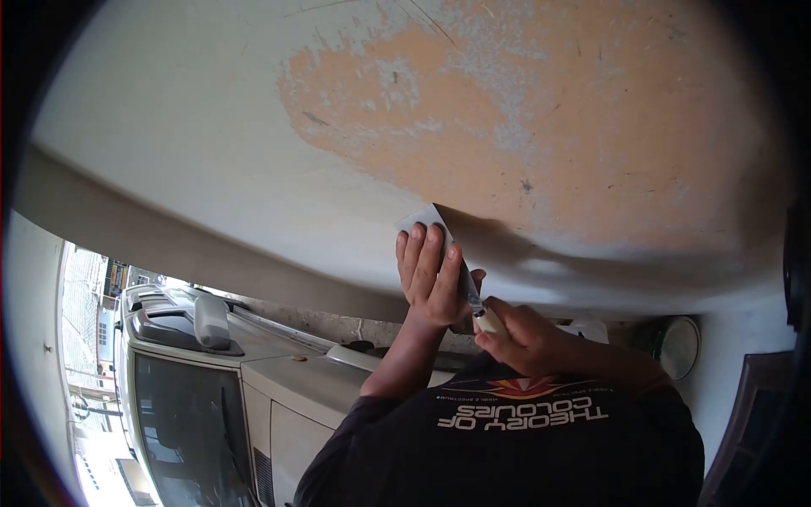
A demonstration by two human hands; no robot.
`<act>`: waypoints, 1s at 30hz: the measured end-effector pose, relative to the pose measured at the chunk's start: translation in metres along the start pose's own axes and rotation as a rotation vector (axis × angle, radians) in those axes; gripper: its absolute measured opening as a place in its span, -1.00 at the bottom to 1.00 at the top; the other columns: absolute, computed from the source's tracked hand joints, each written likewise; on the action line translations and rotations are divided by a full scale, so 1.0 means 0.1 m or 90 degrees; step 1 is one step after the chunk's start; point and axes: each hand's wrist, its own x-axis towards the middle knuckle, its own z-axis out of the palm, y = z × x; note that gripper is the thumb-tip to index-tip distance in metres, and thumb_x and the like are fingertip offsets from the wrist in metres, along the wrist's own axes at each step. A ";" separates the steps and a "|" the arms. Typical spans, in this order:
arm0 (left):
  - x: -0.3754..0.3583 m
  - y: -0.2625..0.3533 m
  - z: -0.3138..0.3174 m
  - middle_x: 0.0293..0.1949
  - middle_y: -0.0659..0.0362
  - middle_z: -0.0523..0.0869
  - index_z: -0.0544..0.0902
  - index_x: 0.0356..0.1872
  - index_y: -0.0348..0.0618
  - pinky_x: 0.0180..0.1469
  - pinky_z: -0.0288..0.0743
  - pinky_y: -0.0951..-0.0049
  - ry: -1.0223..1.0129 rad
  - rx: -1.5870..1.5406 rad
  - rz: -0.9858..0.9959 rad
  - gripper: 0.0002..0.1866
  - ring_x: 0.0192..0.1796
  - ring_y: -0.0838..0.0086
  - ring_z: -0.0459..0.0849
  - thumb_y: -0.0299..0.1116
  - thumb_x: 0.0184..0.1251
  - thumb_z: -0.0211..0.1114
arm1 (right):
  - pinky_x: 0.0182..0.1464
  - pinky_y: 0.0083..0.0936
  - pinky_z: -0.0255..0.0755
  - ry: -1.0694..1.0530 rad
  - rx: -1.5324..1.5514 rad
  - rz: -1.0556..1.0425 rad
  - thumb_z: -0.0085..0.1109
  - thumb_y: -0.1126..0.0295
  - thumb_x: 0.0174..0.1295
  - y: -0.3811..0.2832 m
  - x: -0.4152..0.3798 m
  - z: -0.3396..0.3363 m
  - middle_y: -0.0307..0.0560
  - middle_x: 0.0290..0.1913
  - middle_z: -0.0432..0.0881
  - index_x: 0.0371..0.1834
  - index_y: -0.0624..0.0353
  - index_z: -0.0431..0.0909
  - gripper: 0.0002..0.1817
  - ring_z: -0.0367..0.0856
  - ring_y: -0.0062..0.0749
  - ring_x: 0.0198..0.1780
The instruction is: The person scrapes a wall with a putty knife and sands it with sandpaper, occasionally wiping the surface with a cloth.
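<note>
My right hand (524, 338) is closed around the pale handle of a putty knife (485, 319). Its wide metal blade lies against a pale painted surface (253, 169), at the lower edge of a large orange patch (473, 110) with whitish, scuffed areas. Stretched out and lying flat on the blade are the fingers of my left hand (431, 275); its thumb shows on the far side of the blade. The hands partly cover the blade and the handle.
A light-coloured van (287, 422) with a dark windscreen stands at the lower left. To the right is a round, bucket-like thing (678, 346), and a dark framed panel (756, 406) at the edge. My dark printed shirt (524, 456) fills the bottom.
</note>
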 end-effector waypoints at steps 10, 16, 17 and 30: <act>0.17 0.10 -0.14 0.34 -0.48 0.44 0.33 0.43 -0.47 0.33 0.37 -0.24 -0.065 0.026 0.012 -0.28 0.40 -0.32 0.44 0.01 0.56 0.14 | -0.29 -0.15 0.46 0.012 -0.047 0.042 0.12 0.22 0.44 -0.20 -0.12 0.00 0.22 -0.42 0.64 0.10 0.33 0.37 -0.61 0.70 0.07 -0.36; 0.35 0.23 -0.29 0.38 -0.48 0.39 0.26 0.44 -0.57 0.40 0.34 -0.17 -0.153 0.019 -0.055 -0.18 0.43 -0.32 0.41 -0.14 0.39 0.38 | -0.30 -0.14 0.46 0.023 -0.023 0.111 0.11 0.20 0.45 -0.46 -0.15 -0.05 0.23 -0.41 0.65 0.08 0.29 0.37 -0.63 0.70 0.10 -0.35; 0.36 0.21 -0.34 0.41 -0.48 0.34 0.24 0.45 -0.58 0.41 0.34 -0.12 -0.180 0.006 -0.049 -0.14 0.45 -0.33 0.37 -0.19 0.34 0.44 | -0.31 -0.13 0.45 0.033 0.001 0.102 0.10 0.20 0.46 -0.44 -0.16 -0.02 0.21 -0.42 0.65 0.05 0.28 0.37 -0.65 0.70 0.10 -0.36; 0.58 0.41 -0.64 0.50 -0.38 0.23 0.18 0.53 -0.41 0.46 0.33 -0.02 -0.344 -0.083 -0.158 -0.07 0.52 -0.30 0.25 -0.49 0.13 0.49 | -0.28 -0.21 0.43 0.122 0.006 0.013 0.01 0.23 0.54 -0.29 -0.27 0.17 0.14 -0.44 0.61 0.04 0.28 0.34 -0.70 0.65 -0.10 -0.39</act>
